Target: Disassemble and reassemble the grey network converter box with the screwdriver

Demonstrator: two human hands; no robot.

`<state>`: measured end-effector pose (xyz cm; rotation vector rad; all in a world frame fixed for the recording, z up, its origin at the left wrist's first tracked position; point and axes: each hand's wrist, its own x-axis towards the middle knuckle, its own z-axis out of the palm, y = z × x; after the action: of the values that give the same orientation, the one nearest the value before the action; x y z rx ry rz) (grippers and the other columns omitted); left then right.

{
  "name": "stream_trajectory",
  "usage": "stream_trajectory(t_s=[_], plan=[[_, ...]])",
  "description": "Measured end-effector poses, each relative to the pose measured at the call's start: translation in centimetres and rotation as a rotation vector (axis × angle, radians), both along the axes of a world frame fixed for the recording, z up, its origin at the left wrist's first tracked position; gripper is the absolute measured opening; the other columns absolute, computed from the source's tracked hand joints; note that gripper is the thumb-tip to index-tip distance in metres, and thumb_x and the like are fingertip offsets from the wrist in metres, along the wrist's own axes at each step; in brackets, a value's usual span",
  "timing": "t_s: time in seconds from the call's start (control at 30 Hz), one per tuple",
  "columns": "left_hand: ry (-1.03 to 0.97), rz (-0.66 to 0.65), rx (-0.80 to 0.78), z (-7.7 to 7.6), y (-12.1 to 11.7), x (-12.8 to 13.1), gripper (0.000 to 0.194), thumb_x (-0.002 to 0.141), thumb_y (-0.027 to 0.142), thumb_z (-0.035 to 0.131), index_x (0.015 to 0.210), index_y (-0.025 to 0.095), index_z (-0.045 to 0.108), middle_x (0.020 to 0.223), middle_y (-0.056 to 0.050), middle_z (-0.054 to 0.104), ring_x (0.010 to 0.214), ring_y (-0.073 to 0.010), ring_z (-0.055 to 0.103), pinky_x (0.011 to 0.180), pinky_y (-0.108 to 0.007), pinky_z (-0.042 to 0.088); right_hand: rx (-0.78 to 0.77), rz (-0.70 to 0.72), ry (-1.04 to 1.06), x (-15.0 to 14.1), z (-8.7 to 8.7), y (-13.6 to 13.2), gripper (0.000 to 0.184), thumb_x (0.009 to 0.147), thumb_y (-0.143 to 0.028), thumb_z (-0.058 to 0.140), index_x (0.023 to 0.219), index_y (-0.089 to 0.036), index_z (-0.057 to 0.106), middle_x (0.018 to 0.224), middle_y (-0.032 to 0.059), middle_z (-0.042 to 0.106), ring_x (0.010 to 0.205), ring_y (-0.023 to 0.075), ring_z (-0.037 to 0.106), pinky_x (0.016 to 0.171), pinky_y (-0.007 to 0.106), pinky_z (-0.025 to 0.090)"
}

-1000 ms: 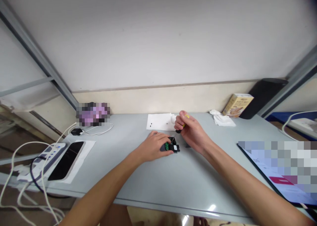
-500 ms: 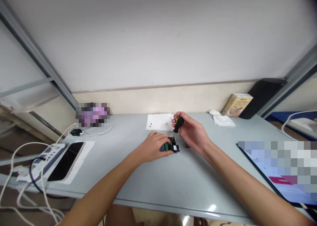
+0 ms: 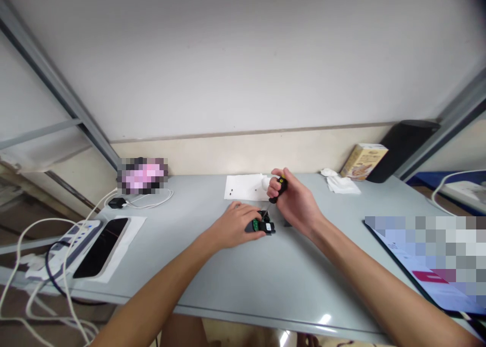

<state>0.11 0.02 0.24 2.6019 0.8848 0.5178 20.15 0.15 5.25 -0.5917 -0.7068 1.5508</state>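
My left hand [image 3: 235, 226] rests on the grey table [image 3: 235, 276] with its fingers closed on a small black device [image 3: 265, 225] that shows a bit of green circuit board. Just above the device, my right hand [image 3: 294, 201] is wrapped round a screwdriver [image 3: 278, 189] with a black and yellow handle, held upright with its tip pointing down at the device. A white sheet of paper [image 3: 243, 187] lies flat behind both hands.
At the left lie a black phone [image 3: 102, 245] on white paper, a power strip [image 3: 74, 235] with white cables, and a black charger [image 3: 117, 202]. At the back right are crumpled tissue [image 3: 339, 183], a yellow carton [image 3: 363, 161] and a black object [image 3: 403, 147]. Papers lie at the right edge.
My right hand has turned the screwdriver handle in its fingers, first showing more of the black grip and then closing round it again. My left hand and the device have stayed put.
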Motion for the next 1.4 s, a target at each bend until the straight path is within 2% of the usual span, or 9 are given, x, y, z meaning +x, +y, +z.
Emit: stream_trajectory(t_s=[0.1,0.33,0.5,0.6,0.73,0.87,1.03,1.27,1.4], plan=[[-0.004,-0.001,0.005,-0.11,0.04,-0.03,0.023,0.096,0.043,0.073,0.11,0.025,0.067,0.137,-0.004,0.071,0.128,-0.024,0.065,0.113,-0.041,0.038,-0.011,0.006,0.025,0.27,0.07,-0.06,0.026,0.082,-0.043,0.079,0.097,-0.022,0.073,0.077,-0.0004,0.051,0.071,0.0147,0.05,0.069,0.029,0.047],[-0.005,-0.006,0.014,-0.02,0.03,-0.04,0.022,0.096,0.041,0.073,0.108,0.024,0.067,0.137,-0.005,0.071,0.127,-0.024,0.065,0.113,-0.041,0.037,0.025,-0.042,-0.129,0.29,0.07,-0.26,0.029,0.072,-0.041,0.091,0.078,-0.025,0.067,0.096,0.0019,0.065,0.088,0.0182,0.06,0.083,0.033,0.05],[-0.007,-0.01,0.012,-0.16,0.11,-0.06,0.023,0.097,0.043,0.072,0.108,0.024,0.067,0.136,-0.005,0.071,0.128,-0.0241,0.064,0.113,-0.04,0.037,0.045,-0.008,-0.112,0.11,-0.02,-0.17,0.045,0.073,-0.045,0.093,0.072,-0.024,0.053,0.07,-0.0043,0.045,0.062,0.0119,0.043,0.061,0.027,0.043],[-0.012,-0.009,0.003,-0.18,0.09,-0.07,0.023,0.097,0.042,0.072,0.109,0.024,0.067,0.136,-0.004,0.071,0.127,-0.0237,0.064,0.113,-0.04,0.037,0.044,-0.019,-0.093,0.2,-0.04,-0.04,0.04,0.077,-0.053,0.088,0.08,-0.026,0.058,0.068,-0.0053,0.039,0.059,0.0121,0.039,0.059,0.027,0.042],[-0.011,-0.006,-0.009,-0.05,0.03,-0.08,0.023,0.097,0.043,0.072,0.109,0.024,0.067,0.137,-0.004,0.07,0.126,-0.0237,0.065,0.112,-0.04,0.037,-0.003,0.001,-0.028,0.44,-0.04,0.03,0.031,0.082,-0.051,0.08,0.096,-0.026,0.069,0.074,-0.0022,0.05,0.068,0.0152,0.05,0.067,0.031,0.048],[-0.014,-0.012,-0.003,-0.01,0.04,-0.04,0.023,0.097,0.043,0.072,0.109,0.024,0.067,0.137,-0.005,0.071,0.127,-0.0241,0.065,0.112,-0.041,0.038,-0.003,-0.016,-0.052,0.52,-0.21,-0.04,0.023,0.08,-0.043,0.083,0.089,-0.025,0.072,0.088,0.0002,0.062,0.08,0.0152,0.058,0.079,0.031,0.05],[-0.007,-0.009,0.006,-0.15,0.16,0.02,0.022,0.097,0.043,0.071,0.108,0.025,0.067,0.135,-0.005,0.071,0.125,-0.0248,0.065,0.112,-0.042,0.038,-0.004,-0.059,-0.101,0.51,-0.06,-0.19,0.034,0.067,-0.038,0.094,0.076,-0.024,0.064,0.096,0.0016,0.067,0.09,0.0188,0.064,0.083,0.034,0.051],[0.001,-0.013,0.03,-0.34,0.23,-0.12,0.026,0.097,0.045,0.071,0.112,0.024,0.069,0.138,-0.005,0.07,0.127,-0.0235,0.065,0.113,-0.04,0.039,0.017,-0.016,-0.075,0.77,-0.42,0.0,0.042,0.075,-0.038,0.092,0.075,-0.025,0.052,0.066,-0.0064,0.038,0.057,0.0112,0.038,0.058,0.028,0.04],[0.012,-0.004,0.022,-0.22,0.22,-0.06,0.024,0.097,0.044,0.072,0.112,0.025,0.07,0.137,-0.004,0.071,0.127,-0.0231,0.065,0.114,-0.04,0.038,0.005,-0.011,-0.049,1.05,-0.36,-0.01,0.03,0.082,-0.05,0.083,0.093,-0.028,0.066,0.072,-0.0041,0.046,0.065,0.0137,0.046,0.064,0.029,0.045]])
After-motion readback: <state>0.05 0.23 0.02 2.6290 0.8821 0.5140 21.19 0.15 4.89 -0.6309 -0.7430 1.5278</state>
